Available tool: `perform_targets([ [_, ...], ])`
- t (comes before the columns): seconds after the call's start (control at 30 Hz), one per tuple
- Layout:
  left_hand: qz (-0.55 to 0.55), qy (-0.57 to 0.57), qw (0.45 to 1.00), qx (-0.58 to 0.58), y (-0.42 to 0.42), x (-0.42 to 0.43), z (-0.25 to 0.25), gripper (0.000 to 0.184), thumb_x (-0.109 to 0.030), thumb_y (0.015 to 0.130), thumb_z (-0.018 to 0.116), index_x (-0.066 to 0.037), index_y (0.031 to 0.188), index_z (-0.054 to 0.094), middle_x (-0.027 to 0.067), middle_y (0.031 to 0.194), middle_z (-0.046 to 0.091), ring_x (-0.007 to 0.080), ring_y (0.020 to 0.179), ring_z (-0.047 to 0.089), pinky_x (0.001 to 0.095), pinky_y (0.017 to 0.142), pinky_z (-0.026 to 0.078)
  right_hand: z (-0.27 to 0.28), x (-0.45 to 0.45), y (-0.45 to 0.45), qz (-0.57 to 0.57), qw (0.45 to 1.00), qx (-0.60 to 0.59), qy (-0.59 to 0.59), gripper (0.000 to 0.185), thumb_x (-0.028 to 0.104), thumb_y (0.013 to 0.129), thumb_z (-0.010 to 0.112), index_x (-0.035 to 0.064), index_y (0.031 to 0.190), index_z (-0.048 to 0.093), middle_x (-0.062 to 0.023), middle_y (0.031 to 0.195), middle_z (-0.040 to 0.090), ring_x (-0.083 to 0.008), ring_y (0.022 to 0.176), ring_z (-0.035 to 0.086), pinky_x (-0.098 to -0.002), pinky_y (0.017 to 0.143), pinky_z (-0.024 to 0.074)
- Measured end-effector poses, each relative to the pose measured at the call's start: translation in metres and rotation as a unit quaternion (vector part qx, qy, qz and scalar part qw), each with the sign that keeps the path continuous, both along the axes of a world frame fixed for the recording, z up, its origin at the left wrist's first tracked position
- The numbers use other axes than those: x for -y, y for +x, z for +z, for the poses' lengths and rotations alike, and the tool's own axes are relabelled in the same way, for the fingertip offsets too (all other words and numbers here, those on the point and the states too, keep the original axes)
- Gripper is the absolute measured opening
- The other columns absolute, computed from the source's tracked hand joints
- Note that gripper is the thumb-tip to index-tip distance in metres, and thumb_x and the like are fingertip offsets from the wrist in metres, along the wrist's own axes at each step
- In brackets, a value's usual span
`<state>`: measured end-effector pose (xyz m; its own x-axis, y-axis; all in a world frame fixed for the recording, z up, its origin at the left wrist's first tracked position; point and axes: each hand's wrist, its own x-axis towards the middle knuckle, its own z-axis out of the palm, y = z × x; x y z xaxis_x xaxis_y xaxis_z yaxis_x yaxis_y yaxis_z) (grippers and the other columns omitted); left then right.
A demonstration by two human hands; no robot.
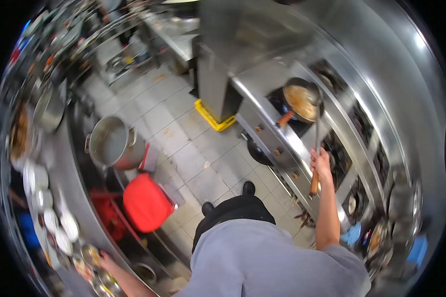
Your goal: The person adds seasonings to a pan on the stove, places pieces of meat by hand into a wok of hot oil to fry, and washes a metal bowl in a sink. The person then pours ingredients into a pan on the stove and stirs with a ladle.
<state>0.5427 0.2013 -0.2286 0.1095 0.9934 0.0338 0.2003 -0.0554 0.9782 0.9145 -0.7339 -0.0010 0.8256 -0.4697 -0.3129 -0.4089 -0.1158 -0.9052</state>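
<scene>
My right hand [320, 162] is closed around a long-handled ladle [317, 129] with a wooden grip end. The ladle's bowl rests in a frying pan [293, 81] on the stove, among light brown food or liquid [298, 98]. Nobody holds the pan's wooden handle [285, 118]. At the lower left, my left hand [104, 261] reaches over the counter to small round metal containers [90, 254], one with yellowish contents. Its fingers are blurred and partly hidden, so whether it grips a container cannot be made out.
White bowls and plates [63, 241] line the left counter [59, 173]. On the left stand a large metal pot [109, 141] and a red stool-like item [144, 203]. More burners [332, 153] run along the stove. A yellow plastic base [214, 119] sits under the steel column.
</scene>
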Motion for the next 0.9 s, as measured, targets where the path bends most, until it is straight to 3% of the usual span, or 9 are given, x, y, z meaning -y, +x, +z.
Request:
perform_targets([
  [0.1, 0.294, -0.159, 0.938, 0.089, 0.036, 0.027, 0.007, 0.025, -0.01, 0.081, 0.058, 0.002, 0.102, 0.053, 0.0131, 0.101, 0.059, 0.0232, 0.084, 0.056, 0.0337, 0.071, 0.05, -0.004, 0.013, -0.006, -0.004, 1.0, 0.018, -0.005, 0.018, 0.017, 0.094, 0.056, 0.0041, 0.106, 0.05, 0.001, 0.066, 0.045, -0.0073, 0.045, 0.043, -0.0248, 0.035, 0.037],
  [0.2, 0.415, -0.181, 0.891, 0.046, 0.123, 0.132, 0.096, 0.01, -0.008, 0.072, 0.059, 0.002, 0.071, 0.058, 0.0121, 0.076, 0.062, 0.0239, 0.064, 0.058, 0.0354, 0.056, 0.047, -0.007, 0.023, -0.004, -0.023, 0.999, 0.016, -0.035, 0.019, 0.017, 0.094, 0.055, 0.0025, 0.106, 0.049, 0.0001, 0.065, 0.046, -0.0085, 0.044, 0.044, -0.0261, 0.035, 0.0378],
  [0.23, 0.376, -0.146, 0.912, 0.075, 0.147, 0.169, 0.114, 0.015, -0.006, 0.072, 0.061, 0.008, 0.071, 0.056, 0.014, 0.073, 0.061, 0.0245, 0.06, 0.057, 0.0372, 0.05, 0.047, -0.01, 0.027, -0.003, -0.033, 0.999, 0.016, -0.03, 0.019, 0.017, 0.094, 0.055, 0.0025, 0.106, 0.049, 0.0001, 0.065, 0.046, -0.0085, 0.044, 0.044, -0.0261, 0.035, 0.0378],
  [0.3, 0.322, -0.127, 0.936, 0.067, 0.163, 0.154, 0.067, 0.018, -0.008, 0.078, 0.06, 0.009, 0.074, 0.057, 0.0151, 0.074, 0.061, 0.0247, 0.059, 0.058, 0.0365, 0.048, 0.048, -0.013, 0.039, 0.001, -0.027, 0.999, 0.011, -0.021, 0.02, 0.016, 0.094, 0.055, 0.0018, 0.106, 0.049, -0.0004, 0.065, 0.046, -0.0092, 0.044, 0.045, -0.0268, 0.035, 0.0384],
  [0.47, -0.03, -0.145, 0.983, 0.105, 0.287, 0.284, 0.079, 0.017, -0.006, 0.083, 0.06, 0.006, 0.095, 0.058, 0.0106, 0.095, 0.06, 0.0228, 0.075, 0.059, 0.0352, 0.063, 0.052, -0.029, 0.079, 0.018, 0.0, 0.998, -0.041, -0.057, 0.026, 0.018, 0.094, 0.056, 0.0012, 0.111, 0.048, -0.0008, 0.063, 0.047, -0.0098, 0.044, 0.045, -0.0275, 0.037, 0.039],
  [0.57, -0.205, -0.135, 0.963, 0.114, 0.382, 0.37, 0.098, 0.009, -0.008, 0.087, 0.059, 0.0, 0.091, 0.058, 0.0062, 0.084, 0.061, 0.0162, 0.071, 0.06, 0.0306, 0.061, 0.051, -0.036, 0.095, 0.027, -0.003, 0.993, -0.041, -0.114, 0.033, 0.02, 0.091, 0.06, -0.0016, 0.113, 0.049, -0.0073, 0.061, 0.053, -0.0174, 0.045, 0.053, -0.033, 0.037, 0.0416],
  [0.7, -0.417, -0.147, 0.887, 0.133, 0.505, 0.496, 0.135, 0.013, -0.009, 0.089, 0.063, -0.008, 0.084, 0.051, 0.0018, 0.083, 0.058, 0.0108, 0.07, 0.057, 0.0275, 0.06, 0.051, -0.053, 0.121, 0.029, 0.022, 0.989, -0.027, -0.142, 0.033, 0.02, 0.09, 0.062, -0.0003, 0.114, 0.053, -0.0125, 0.063, 0.057, -0.0235, 0.054, 0.059, -0.0376, 0.05, 0.0449],
  [0.8, -0.507, -0.057, 0.851, 0.126, 0.571, 0.63, 0.219, 0.02, -0.009, 0.091, 0.06, -0.005, 0.079, 0.044, 0.0024, 0.078, 0.054, 0.0099, 0.063, 0.056, 0.0242, 0.056, 0.051, -0.045, 0.129, 0.02, 0.032, 0.987, -0.031, -0.152, 0.029, 0.019, 0.09, 0.06, 0.0021, 0.113, 0.055, -0.0174, 0.067, 0.06, -0.0297, 0.058, 0.061, -0.0398, 0.057, 0.0455],
  [0.9, -0.588, 0.046, 0.796, 0.137, 0.635, 0.7, 0.217, 0.015, -0.007, 0.09, 0.056, -0.005, 0.08, 0.045, 0.0032, 0.076, 0.054, 0.0107, 0.059, 0.055, 0.0255, 0.051, 0.049, -0.024, 0.126, 0.006, 0.044, 0.985, -0.026, -0.164, 0.028, 0.016, 0.09, 0.059, 0.0025, 0.115, 0.054, -0.0221, 0.074, 0.063, -0.0356, 0.065, 0.064, -0.0421, 0.061, 0.0472],
])
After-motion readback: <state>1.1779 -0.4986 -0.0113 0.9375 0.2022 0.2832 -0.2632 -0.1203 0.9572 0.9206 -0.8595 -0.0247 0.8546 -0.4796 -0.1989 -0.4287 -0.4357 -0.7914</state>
